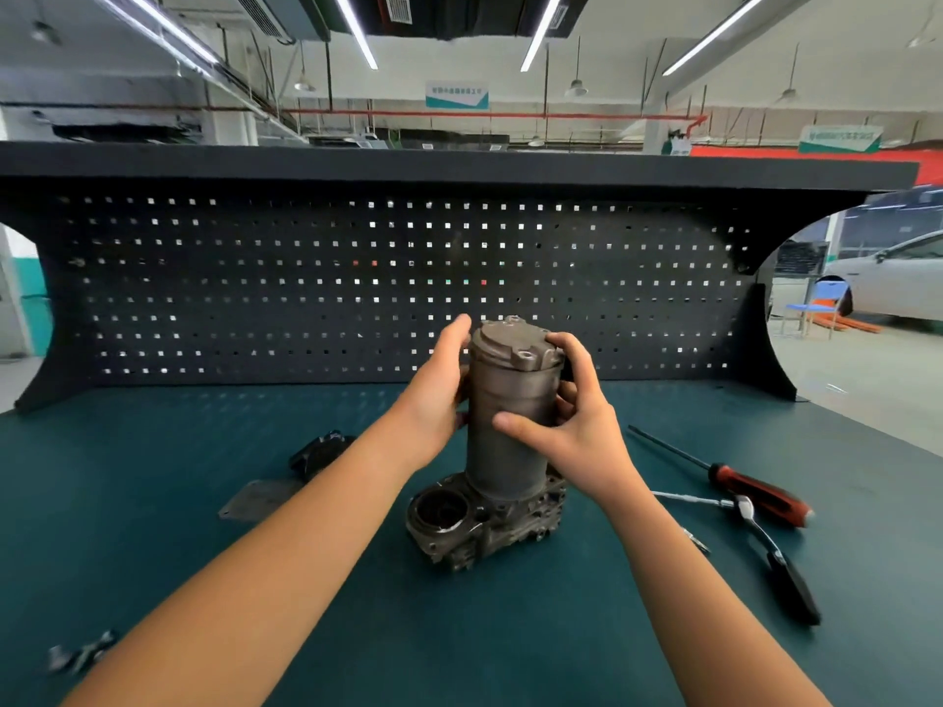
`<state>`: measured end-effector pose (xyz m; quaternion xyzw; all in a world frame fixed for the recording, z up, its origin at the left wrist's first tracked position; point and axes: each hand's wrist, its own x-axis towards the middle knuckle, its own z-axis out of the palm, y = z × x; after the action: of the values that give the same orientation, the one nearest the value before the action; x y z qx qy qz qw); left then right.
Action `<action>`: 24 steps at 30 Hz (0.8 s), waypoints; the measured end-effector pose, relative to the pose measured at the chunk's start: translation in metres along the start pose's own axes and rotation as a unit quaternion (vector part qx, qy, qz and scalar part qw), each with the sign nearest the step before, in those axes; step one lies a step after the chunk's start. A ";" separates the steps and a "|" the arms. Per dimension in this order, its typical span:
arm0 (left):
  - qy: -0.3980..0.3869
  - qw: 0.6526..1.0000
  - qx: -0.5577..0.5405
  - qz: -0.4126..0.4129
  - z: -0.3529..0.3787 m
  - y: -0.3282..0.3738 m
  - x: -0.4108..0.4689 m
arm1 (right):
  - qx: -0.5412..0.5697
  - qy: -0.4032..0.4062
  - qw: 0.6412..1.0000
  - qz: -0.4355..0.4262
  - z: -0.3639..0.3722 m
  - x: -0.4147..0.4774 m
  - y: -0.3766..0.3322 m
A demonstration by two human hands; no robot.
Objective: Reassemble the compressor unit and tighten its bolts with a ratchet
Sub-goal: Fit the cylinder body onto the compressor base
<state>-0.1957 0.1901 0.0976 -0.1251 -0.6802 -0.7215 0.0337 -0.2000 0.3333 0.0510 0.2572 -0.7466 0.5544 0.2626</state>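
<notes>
The grey compressor cylinder stands upright on its cast metal base in the middle of the green bench. A metal end cap sits on top of the cylinder. My left hand holds the cylinder's left side, fingers reaching up to the cap's edge. My right hand grips the right side, thumb across the front and fingers curled over the cap's rim. The ratchet lies on the bench to the right, black handle toward me.
A red-handled screwdriver lies behind the ratchet. A flat metal plate and a dark part lie left of the base. Small metal pieces sit near the front left. A black pegboard backs the bench.
</notes>
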 end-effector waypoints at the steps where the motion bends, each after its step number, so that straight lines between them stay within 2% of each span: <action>1: -0.007 0.999 0.018 -0.025 0.002 -0.001 -0.001 | -0.004 -0.003 1.000 0.001 0.000 0.000 0.000; 4: -0.001 0.996 0.074 -0.043 0.010 0.000 0.000 | -0.009 -0.019 1.000 0.000 -0.002 0.000 -0.001; 9: 0.044 0.997 0.049 -0.034 0.017 -0.006 0.003 | -0.070 -0.059 0.996 -0.021 0.000 0.002 -0.005; 15: 0.056 0.998 0.035 -0.024 0.016 -0.008 0.007 | -0.086 -0.029 0.995 -0.040 0.002 0.001 -0.006; 24: 0.052 0.995 0.087 0.007 0.014 -0.006 0.007 | -0.080 -0.027 0.996 -0.028 0.001 0.001 -0.009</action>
<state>-0.2016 0.2050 0.0942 -0.0886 -0.7368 -0.6648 0.0853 -0.1943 0.3300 0.0577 0.2707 -0.7882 0.4779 0.2775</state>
